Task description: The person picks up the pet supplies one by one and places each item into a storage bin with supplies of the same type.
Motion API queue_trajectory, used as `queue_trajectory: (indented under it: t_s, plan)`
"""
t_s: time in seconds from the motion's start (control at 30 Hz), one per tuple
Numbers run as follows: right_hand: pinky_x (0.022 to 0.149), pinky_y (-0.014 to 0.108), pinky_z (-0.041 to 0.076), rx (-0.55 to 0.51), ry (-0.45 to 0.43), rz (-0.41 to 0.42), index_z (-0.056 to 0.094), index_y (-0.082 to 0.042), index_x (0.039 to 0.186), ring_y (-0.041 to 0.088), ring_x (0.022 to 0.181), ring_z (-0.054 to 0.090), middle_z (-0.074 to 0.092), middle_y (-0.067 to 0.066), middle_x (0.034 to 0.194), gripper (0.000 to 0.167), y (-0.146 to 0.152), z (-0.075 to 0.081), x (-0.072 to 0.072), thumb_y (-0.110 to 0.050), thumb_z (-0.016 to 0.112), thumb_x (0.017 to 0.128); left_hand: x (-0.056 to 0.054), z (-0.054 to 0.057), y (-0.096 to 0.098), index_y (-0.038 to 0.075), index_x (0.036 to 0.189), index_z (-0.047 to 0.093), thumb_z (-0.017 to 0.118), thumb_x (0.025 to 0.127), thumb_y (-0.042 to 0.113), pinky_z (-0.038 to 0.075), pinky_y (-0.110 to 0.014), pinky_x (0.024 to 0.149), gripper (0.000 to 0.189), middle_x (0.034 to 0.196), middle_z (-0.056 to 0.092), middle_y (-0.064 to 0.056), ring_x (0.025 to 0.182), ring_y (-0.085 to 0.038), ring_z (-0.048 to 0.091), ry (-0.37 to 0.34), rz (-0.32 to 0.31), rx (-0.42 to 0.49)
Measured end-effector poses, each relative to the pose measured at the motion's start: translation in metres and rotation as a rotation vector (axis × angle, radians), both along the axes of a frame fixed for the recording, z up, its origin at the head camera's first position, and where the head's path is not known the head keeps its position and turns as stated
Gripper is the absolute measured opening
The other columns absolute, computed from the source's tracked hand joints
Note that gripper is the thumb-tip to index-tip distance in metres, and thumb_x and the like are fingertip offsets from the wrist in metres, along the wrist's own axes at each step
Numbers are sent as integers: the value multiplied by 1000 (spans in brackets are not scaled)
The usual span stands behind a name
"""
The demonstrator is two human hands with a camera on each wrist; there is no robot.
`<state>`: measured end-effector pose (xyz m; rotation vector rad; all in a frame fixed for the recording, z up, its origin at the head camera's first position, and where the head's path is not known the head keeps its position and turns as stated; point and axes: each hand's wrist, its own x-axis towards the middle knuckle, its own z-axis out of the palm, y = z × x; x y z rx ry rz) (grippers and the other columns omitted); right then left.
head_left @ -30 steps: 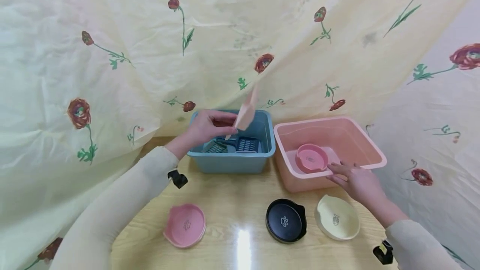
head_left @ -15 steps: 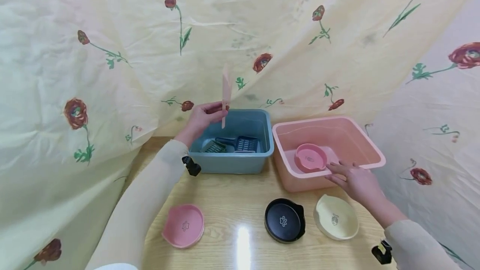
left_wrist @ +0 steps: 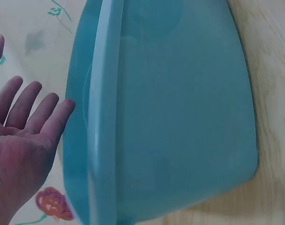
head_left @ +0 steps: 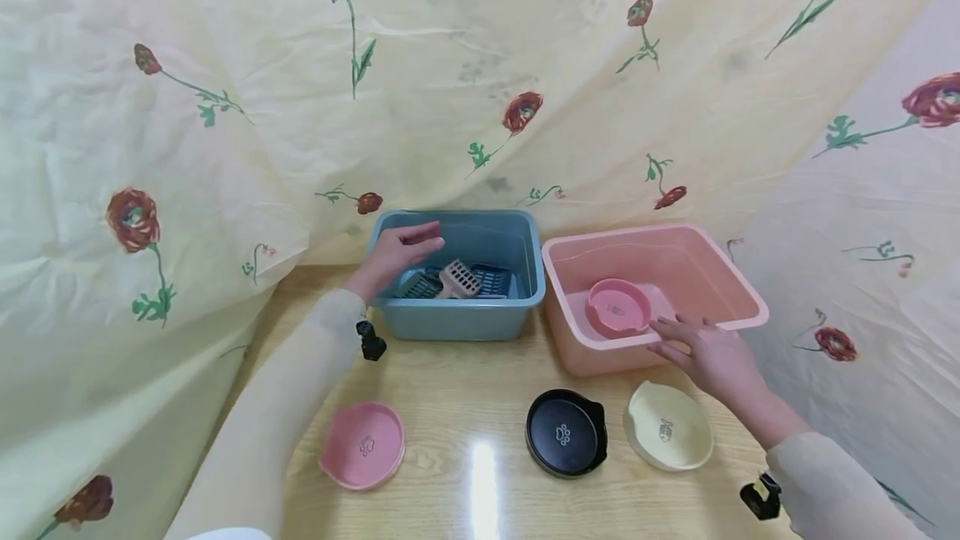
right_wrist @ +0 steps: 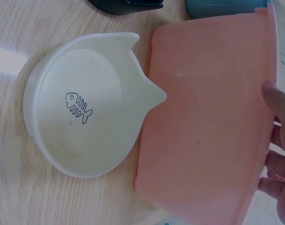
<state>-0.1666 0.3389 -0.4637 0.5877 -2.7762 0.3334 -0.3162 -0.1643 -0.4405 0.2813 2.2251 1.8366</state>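
Over the left part of the blue bin (head_left: 457, 323) my left hand (head_left: 401, 255) hovers with nothing in it; its fingers are spread in the left wrist view. Inside that bin lie a pale pinkish slotted litter scoop (head_left: 459, 280), a dark blue slotted scoop (head_left: 492, 281) and a dark green slotted scoop (head_left: 422, 285). My right hand (head_left: 708, 357) rests at the near rim of the pink bin (head_left: 600, 361), fingers extended over the edge. A pink bowl (head_left: 618, 308) sits inside the pink bin.
On the wooden table stand a second pink bowl (head_left: 365, 446) at left, a black bowl (head_left: 566, 433) in the middle and a cream bowl (right_wrist: 81, 108) with a fishbone print, close to the pink bin. A flowered cloth (head_left: 450, 65) hangs behind the bins.
My left hand has let go of the pale pinkish scoop, which now lies in the blue bin between the other scoops. The right hand has stayed at the pink bin's rim.
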Motion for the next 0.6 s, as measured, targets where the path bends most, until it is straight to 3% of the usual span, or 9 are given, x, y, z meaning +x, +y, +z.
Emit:
queue_trajectory:
  t_s: [0.27, 0.43, 0.6]
  plan:
    - [91, 76, 52, 1, 24, 3, 79, -3, 124, 50, 115, 71, 75, 23, 124, 47, 0, -1, -1, -20, 91, 82, 18, 38, -16, 19, 159, 54, 75, 102, 39, 41, -49, 122, 64, 161, 55, -4, 148, -24, 52, 66, -90, -224]
    - [95, 75, 51, 5, 26, 13, 79, -4, 124, 49, 114, 71, 75, 22, 123, 48, 1, -2, -2, -21, 92, 81, 37, 65, -30, 22, 160, 53, 78, 99, 41, 42, -50, 122, 68, 161, 54, -1, 150, -23, 50, 109, -171, -380]
    - [92, 76, 51, 12, 14, 8, 79, -4, 125, 51, 116, 70, 76, 22, 123, 48, 1, -1, -1, -21, 91, 82, 59, 79, -48, 19, 155, 59, 84, 95, 39, 48, -52, 116, 68, 156, 59, -8, 143, -31, 56, 190, -239, -538]
